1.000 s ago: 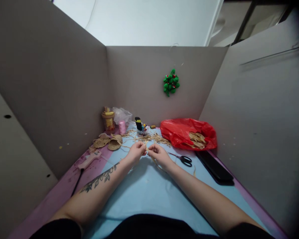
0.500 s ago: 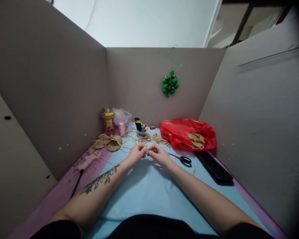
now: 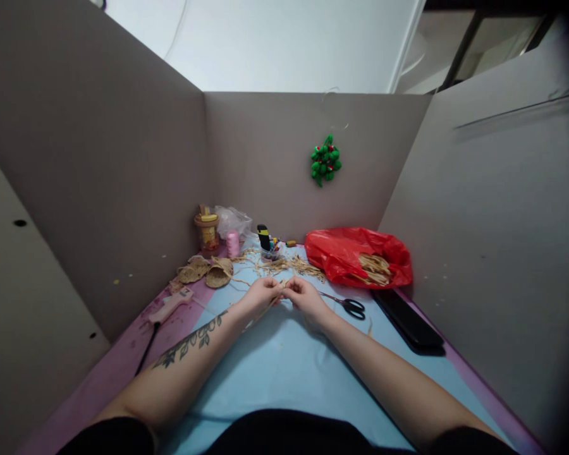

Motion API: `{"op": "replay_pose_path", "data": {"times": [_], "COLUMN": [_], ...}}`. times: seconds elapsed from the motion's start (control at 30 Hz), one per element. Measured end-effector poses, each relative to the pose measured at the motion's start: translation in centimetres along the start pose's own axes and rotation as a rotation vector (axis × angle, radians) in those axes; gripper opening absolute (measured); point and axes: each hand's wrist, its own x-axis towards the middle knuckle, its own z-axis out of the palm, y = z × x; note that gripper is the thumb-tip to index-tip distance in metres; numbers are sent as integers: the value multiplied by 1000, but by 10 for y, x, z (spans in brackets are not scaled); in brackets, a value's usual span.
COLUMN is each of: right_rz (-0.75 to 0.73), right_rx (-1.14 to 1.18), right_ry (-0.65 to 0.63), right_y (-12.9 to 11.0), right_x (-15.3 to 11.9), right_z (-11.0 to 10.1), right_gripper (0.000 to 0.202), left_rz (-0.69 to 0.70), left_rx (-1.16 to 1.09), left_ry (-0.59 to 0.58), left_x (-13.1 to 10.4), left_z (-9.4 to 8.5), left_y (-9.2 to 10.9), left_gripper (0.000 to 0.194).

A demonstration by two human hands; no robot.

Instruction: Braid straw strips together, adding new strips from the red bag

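Note:
My left hand (image 3: pixel 263 293) and my right hand (image 3: pixel 303 296) meet over the middle of the blue cloth (image 3: pixel 284 373), fingertips pinched on a small piece of straw (image 3: pixel 283 285) between them. A thin strand trails from the left fingers down toward the wrist. Loose straw strands (image 3: pixel 306 266) lie just beyond the hands. Black-handled scissors (image 3: pixel 353 308) rest to the right of my right hand, blades pointing toward it. Left of my left hand sits a woven straw piece (image 3: pixel 219 272), with another flatter one (image 3: pixel 193 270) beside it.
A pink glue gun (image 3: pixel 171 306) lies at left. Behind stand a jar (image 3: pixel 207 234), pink thread (image 3: pixel 232 243) and a cup of tools (image 3: pixel 270 253). At right are a red bag (image 3: pixel 334 253) holding straw and a black case (image 3: pixel 410 322). Grey panels (image 3: pixel 275 158) enclose the table.
Both hands remain together, with a slight shift of the fingers. A pale strand now shows below my left hand, along the wrist. The whole view has shifted slightly.

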Motion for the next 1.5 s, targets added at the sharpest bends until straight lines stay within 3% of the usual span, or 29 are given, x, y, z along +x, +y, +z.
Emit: {"op": "replay_pose_path", "data": {"times": [0.23,0.4,0.5,0.6,0.73,0.83,1.17,1.37,1.5], "right_rz": [-37,-56,-28,21,-13,-35,286,234,217], "right_rx": [-91,-116,-138,-151,-302,-353,156,288,309], "right_ry": [33,11,9,-2,90,125,79,89,117], "right_y": [6,4,1,3,10,9,-10,-6,-4], "right_x": [4,4,4,5,7,7,2,3,5], "right_z": [-3,-5,-6,-7,-8,-7,0,-1,-5], "right_gripper": [13,16,17,17,15,15,11,12,14], "left_rz": [35,54,83,140,268,308,109,134,222], "left_rx": [-15,-8,107,300,585,676,406,463,481], "left_ry": [42,17,-8,47,123,131,169,209,107], "left_x": [2,3,4,4,2,0,-3,-9,-10], "left_z": [0,-2,-7,-11,-11,-10,0,11,13], "left_y": [-4,-5,-3,-1,1,2,1,4,4], "left_gripper": [28,20,19,19,20,22,22,20,26]}}
